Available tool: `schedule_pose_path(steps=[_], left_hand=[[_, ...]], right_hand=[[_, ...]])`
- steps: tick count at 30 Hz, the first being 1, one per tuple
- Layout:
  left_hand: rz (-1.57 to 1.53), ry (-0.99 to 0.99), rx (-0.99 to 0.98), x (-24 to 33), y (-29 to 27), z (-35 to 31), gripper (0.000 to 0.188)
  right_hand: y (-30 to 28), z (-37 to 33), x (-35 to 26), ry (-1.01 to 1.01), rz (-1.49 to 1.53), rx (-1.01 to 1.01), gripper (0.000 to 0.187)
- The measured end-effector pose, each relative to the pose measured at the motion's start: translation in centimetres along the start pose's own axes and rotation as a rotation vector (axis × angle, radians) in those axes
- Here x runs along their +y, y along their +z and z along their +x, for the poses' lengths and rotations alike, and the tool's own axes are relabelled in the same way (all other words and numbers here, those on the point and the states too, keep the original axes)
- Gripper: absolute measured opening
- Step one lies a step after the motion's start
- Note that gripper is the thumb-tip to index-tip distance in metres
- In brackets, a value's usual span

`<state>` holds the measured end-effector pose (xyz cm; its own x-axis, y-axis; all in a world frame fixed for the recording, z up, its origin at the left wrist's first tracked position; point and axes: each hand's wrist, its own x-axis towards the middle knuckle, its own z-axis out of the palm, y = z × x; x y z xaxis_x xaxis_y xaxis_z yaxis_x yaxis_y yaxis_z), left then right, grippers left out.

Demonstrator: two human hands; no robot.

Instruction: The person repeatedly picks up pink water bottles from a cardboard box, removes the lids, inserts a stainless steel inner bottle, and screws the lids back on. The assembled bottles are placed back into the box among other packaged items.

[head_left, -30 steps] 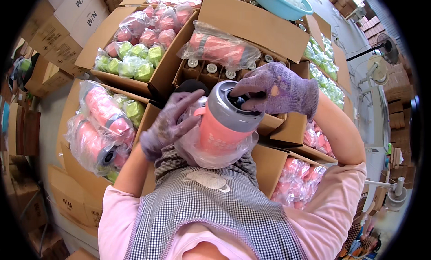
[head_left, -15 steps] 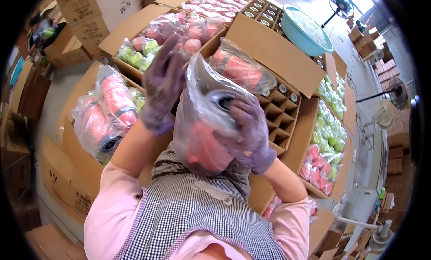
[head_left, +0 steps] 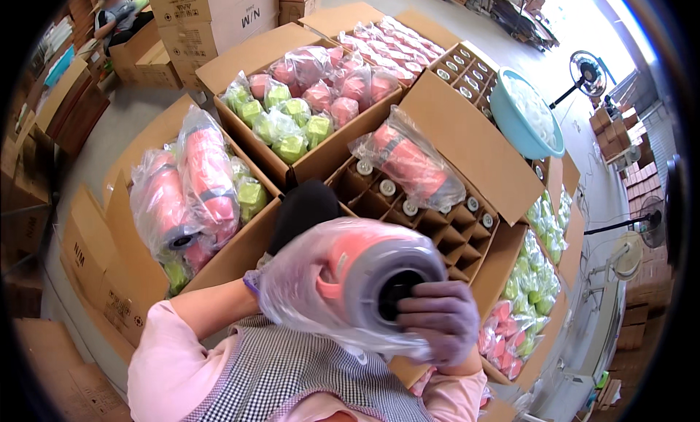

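A coral-pink cylinder (head_left: pixel 341 260) in a clear plastic bag (head_left: pixel 288 280) is held up in front of my apron. Its wide grey end ring (head_left: pixel 364 291) has a black opening, turned toward the lower right, and a small pink loop shows on its side. My right hand (head_left: pixel 441 320), in a purple glove, curls its fingers over the edge of that opening. Only the cuff and wrist of my left hand (head_left: pixel 252 280) show at the bag's left side; its fingers are hidden behind the bag. A similar bagged pink cylinder (head_left: pixel 410 167) lies across a divided carton (head_left: pixel 463 258).
Two bagged pink cylinders (head_left: pixel 208 170) lie in the left carton (head_left: pixel 251 239). Behind stands a carton (head_left: pixel 321 156) of bagged pink and green pieces. White-topped round items (head_left: pixel 387 188) fill some divider cells. A blue basin (head_left: pixel 503 105), fans (head_left: pixel 587 72) and a seated person (head_left: pixel 120 17) are farther off.
The cylinder has tilted so its grey end faces me, lower right. My left hand has come down from above the carton to behind the bag. My right hand has moved right and down.
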<state>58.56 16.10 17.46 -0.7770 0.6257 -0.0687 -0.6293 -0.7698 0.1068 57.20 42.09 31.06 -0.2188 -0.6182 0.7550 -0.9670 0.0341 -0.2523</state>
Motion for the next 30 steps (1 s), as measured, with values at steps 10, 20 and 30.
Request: schedule_pose_path(steps=[10, 20, 30], left_hand=[[2.680, 0.918, 0.449, 35.8, -3.2, 9.9, 0.024], [2.254, 1.098, 1.130, 48.6, -19.3, 30.9, 0.047], [2.657, -0.083, 0.710, 44.0, -25.7, 37.9, 0.073]], right_hand=[[15.6, -0.9, 28.4, 1.042, 0.343, 0.519, 0.024], [27.7, 5.9, 44.7, 0.876, 0.004, 0.122, 0.035], [36.0, 7.3, 63.5, 0.790, -0.415, -0.224, 0.047]])
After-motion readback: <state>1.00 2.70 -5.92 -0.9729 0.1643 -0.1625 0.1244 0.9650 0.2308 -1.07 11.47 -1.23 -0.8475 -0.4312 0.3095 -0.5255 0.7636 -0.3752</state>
